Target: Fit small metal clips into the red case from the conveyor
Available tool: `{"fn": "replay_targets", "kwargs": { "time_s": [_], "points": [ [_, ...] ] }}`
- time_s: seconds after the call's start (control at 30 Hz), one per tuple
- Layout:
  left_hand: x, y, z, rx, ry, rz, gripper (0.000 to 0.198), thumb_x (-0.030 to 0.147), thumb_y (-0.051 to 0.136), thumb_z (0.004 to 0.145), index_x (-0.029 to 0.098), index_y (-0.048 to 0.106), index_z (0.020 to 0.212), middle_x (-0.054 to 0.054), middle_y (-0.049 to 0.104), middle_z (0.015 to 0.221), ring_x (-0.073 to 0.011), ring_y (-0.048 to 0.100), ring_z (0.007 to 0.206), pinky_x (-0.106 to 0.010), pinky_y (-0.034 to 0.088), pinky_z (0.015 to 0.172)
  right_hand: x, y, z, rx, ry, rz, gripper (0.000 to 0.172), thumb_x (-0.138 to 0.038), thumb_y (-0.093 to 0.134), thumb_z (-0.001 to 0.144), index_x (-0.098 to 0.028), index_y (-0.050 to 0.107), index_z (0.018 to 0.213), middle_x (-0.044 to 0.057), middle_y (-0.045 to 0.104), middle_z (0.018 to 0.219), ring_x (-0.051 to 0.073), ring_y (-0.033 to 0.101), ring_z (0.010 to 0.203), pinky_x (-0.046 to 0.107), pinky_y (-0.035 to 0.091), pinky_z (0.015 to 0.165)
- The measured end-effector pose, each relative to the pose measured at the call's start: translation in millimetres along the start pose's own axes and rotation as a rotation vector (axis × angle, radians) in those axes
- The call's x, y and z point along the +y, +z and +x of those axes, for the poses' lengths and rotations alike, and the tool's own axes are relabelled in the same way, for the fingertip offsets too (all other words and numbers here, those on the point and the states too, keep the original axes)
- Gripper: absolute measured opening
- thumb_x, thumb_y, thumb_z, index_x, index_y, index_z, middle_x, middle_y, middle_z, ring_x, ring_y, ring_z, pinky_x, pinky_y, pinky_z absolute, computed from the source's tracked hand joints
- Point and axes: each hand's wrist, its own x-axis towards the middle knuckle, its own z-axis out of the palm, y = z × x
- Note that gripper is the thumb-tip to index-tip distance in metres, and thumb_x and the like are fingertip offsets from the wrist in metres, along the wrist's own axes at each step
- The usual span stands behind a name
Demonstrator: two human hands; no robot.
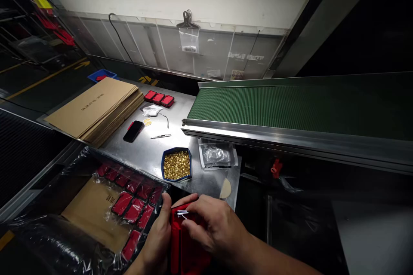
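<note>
I hold a red case (185, 240) near me below the bench (151, 150) edge, left hand (159, 236) gripping its left side, right hand (214, 225) pinching what looks like a small metal clip (182, 213) at its top; a blue tray of brass bits (176, 164) sits just beyond

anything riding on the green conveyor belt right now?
No. The green conveyor belt shows only bare ribbed surface; the red cases sit on the steel table beside it.
</note>
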Motion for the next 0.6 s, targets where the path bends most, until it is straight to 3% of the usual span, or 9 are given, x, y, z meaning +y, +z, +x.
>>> {"fn": "replay_targets", "kwargs": {
  "time_s": [0.17,0.3,0.43,0.53,0.6],
  "points": [
    [-4,-2.9,2,0.002,0.025,0.142,0.075,0.07,0.051,0.092,0.013,0.054,0.14,-0.018,0.073,0.113,-0.0386,0.068,0.106,-0.048,0.056,0.093,-1,-8,1,-0.086,-0.036,0.02,0.018,-0.013,0.065,0.084,-0.02,0.073,0.098,0.002,0.075,0.099,0.012,0.068,0.086,0.02,0.054,0.081],
    [-6,-0.8,2,0.009,0.034,0.14,0.074,0.069,0.052,0.092,0.012,0.054,0.139,-0.018,0.072,0.116,-0.038,0.067,0.109,-0.047,0.055,0.095,1,-9,-1,-0.104,-0.08,-0.014,0.014,-0.015,0.061,0.089,-0.02,0.07,0.098,0.003,0.076,0.101,0.013,0.069,0.088,0.021,0.053,0.083],
    [-6,3.5,0,0.024,-0.01,-0.01,0.082,0.071,0.058,0.088,0.018,0.042,0.149,-0.018,0.071,0.119,-0.0388,0.069,0.105,-0.052,0.055,0.094,2,-6,-8,0.026,-0.087,-0.033,0.014,-0.022,0.056,0.093,-0.019,0.069,0.092,0.003,0.074,0.088,0.012,0.066,0.073,0.021,0.052,0.072],
    [-6,7.6,-3,0.013,-0.012,-0.091,0.087,0.071,0.061,0.086,0.019,0.037,0.151,-0.018,0.071,0.12,-0.0385,0.069,0.105,-0.052,0.054,0.096,3,-3,-15,0.131,0.023,-0.024,0.012,-0.027,0.06,0.091,-0.022,0.071,0.092,0.001,0.073,0.08,0.012,0.065,0.069,0.024,0.05,0.067],
    [-7,9.8,-4,0.015,0.005,-0.08,0.089,0.073,0.061,0.084,0.016,0.039,0.149,-0.018,0.072,0.118,-0.0383,0.069,0.105,-0.05,0.054,0.096,2,-1,-17,0.114,0.118,0.009,0.013,-0.032,0.061,0.09,-0.024,0.072,0.09,0.0,0.073,0.078,0.014,0.066,0.068,0.026,0.049,0.065]
  ]
}}
